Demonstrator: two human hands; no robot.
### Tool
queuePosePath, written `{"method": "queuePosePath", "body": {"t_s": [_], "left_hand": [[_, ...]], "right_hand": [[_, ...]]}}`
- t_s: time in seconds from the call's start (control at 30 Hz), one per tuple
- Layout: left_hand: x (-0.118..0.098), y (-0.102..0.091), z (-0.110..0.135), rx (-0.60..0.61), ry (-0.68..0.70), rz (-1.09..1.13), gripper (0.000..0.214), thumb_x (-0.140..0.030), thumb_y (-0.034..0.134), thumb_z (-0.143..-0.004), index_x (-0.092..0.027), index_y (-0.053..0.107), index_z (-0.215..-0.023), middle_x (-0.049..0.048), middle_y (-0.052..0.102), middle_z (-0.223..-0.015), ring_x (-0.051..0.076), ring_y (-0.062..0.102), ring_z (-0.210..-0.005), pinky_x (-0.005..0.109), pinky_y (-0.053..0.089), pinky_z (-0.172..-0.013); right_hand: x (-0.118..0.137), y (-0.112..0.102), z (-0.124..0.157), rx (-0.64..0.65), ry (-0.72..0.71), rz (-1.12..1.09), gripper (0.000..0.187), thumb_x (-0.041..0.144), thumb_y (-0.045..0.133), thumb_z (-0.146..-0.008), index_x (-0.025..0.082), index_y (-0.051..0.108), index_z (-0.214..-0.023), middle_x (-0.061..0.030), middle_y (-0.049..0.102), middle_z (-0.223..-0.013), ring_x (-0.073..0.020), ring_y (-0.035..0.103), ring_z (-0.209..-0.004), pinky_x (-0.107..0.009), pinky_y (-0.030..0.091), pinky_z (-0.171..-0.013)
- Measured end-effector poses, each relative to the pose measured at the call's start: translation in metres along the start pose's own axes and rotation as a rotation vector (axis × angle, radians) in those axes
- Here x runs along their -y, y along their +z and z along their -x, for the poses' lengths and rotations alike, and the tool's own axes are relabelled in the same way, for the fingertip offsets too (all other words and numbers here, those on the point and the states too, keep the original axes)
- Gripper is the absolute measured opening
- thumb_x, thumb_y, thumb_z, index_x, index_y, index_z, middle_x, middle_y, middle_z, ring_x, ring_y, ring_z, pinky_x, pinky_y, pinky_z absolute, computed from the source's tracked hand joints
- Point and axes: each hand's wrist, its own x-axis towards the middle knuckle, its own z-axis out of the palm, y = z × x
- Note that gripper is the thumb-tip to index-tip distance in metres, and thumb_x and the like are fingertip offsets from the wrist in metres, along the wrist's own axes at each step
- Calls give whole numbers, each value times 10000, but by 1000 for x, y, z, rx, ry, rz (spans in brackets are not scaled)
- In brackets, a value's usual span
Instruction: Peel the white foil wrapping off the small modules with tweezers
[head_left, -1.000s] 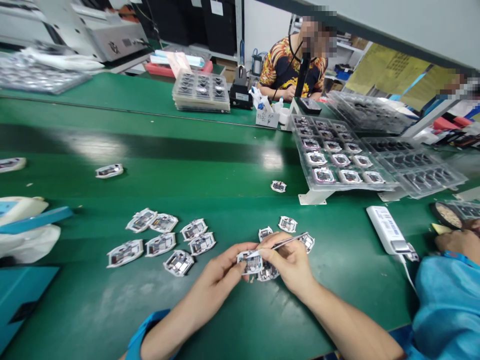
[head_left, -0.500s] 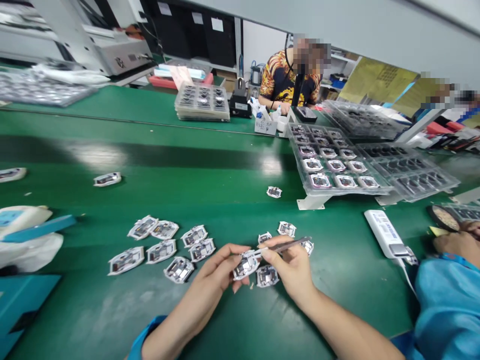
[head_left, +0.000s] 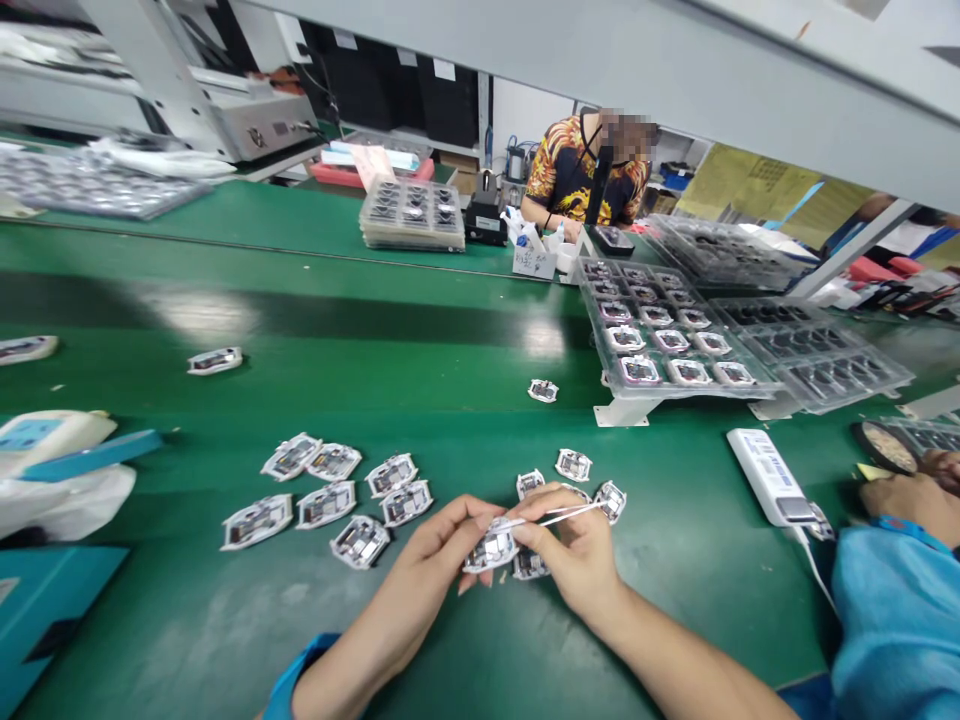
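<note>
My left hand (head_left: 442, 545) pinches a small white-framed circuit module (head_left: 491, 548) just above the green bench. My right hand (head_left: 574, 555) grips thin metal tweezers (head_left: 562, 515) whose tips rest on the module's top edge. Another module (head_left: 529, 566) lies under my right fingers. Several more modules (head_left: 330, 495) sit in a loose group to the left, and three others (head_left: 574, 465) lie just beyond my hands.
Clear trays of modules (head_left: 660, 340) stand on a white riser at right. A white scanner-like device (head_left: 772, 478) lies near a co-worker's blue sleeve (head_left: 892, 610). A person sits across the green conveyor (head_left: 300, 310). A white and blue tool (head_left: 52, 460) rests at left.
My hands have stayed together on the module, which dropped slightly lower. The tweezers' tips shifted along its top edge. The camera tilted down a little.
</note>
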Motion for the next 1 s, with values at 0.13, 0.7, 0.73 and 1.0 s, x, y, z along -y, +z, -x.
{"method": "queuePosePath", "body": {"t_s": [0.13, 0.7, 0.73, 1.0], "left_hand": [[0, -3, -1, -20, -44, -25, 320, -490, 678, -758, -174, 655, -811, -38, 561, -607, 116, 479, -542, 202, 330, -486], [0, -2, 3, -1, -94, -35, 309, -492, 653, -766, -184, 650, -793, -30, 588, -640, 115, 489, -550, 197, 344, -499], [0, -2, 3, 0, -98, -43, 309, -495, 656, -765, -187, 646, -789, -34, 582, -638, 114, 490, -554, 196, 350, -507], [-4, -2, 1, 27, -144, -17, 323, -509, 695, -735, -196, 638, -785, -39, 569, -659, 113, 471, -583, 194, 364, -536]], "right_hand": [[6, -3, 0, 48, -270, 177, 142, 155, 736, -808, 259, 711, -902, -44, 768, -846, -223, 699, -799, -416, 538, -799], [3, -5, -2, 18, -74, 133, 12, 223, 720, -836, 224, 708, -837, -48, 744, -808, -207, 699, -795, -363, 552, -771], [3, -5, -2, 21, -52, 121, 12, 219, 717, -837, 225, 706, -837, -45, 741, -808, -203, 702, -791, -352, 558, -761], [6, -3, 3, 60, 27, 54, 10, 220, 682, -859, 225, 673, -860, -40, 726, -846, -183, 706, -746, -286, 584, -612]]}}
